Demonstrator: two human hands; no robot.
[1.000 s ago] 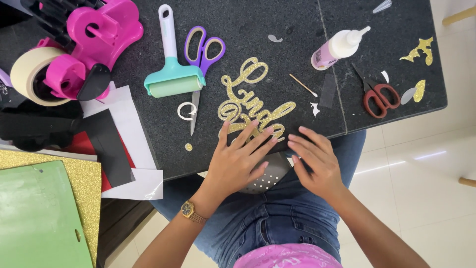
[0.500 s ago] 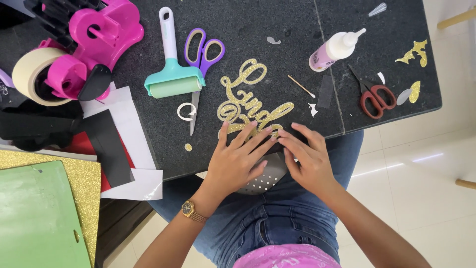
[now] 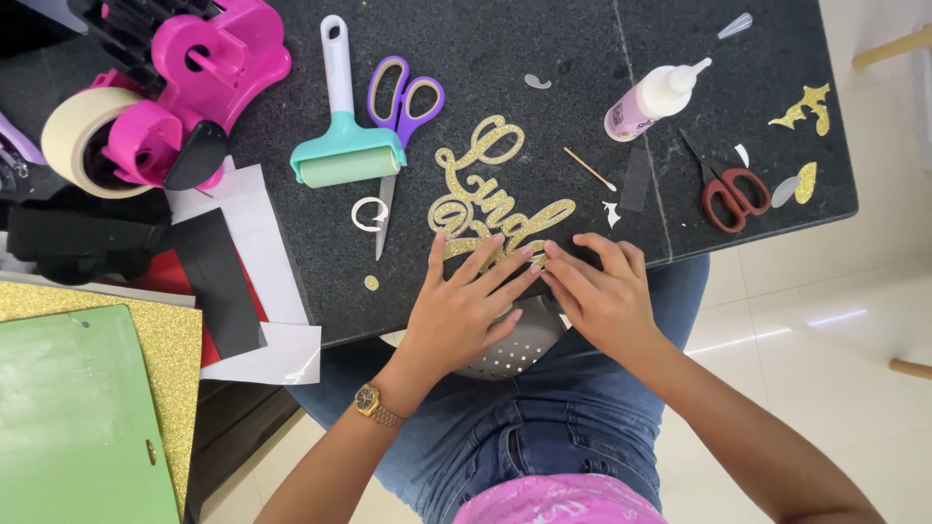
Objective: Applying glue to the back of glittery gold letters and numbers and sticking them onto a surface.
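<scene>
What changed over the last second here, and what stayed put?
The right hand slid left until its fingertips met the left hand on the gold cutout. Nothing was picked up or released. The left hand, cutout, roller, scissors and glue bottle stayed put.

Left wrist: a gold-toned wristwatch point(image 3: 369, 401) with a dark round face and metal link band.
Arms: bare, no sleeves in view.
Legs: blue denim jeans point(image 3: 544, 427).
Torso: pink top point(image 3: 558, 503).
</scene>
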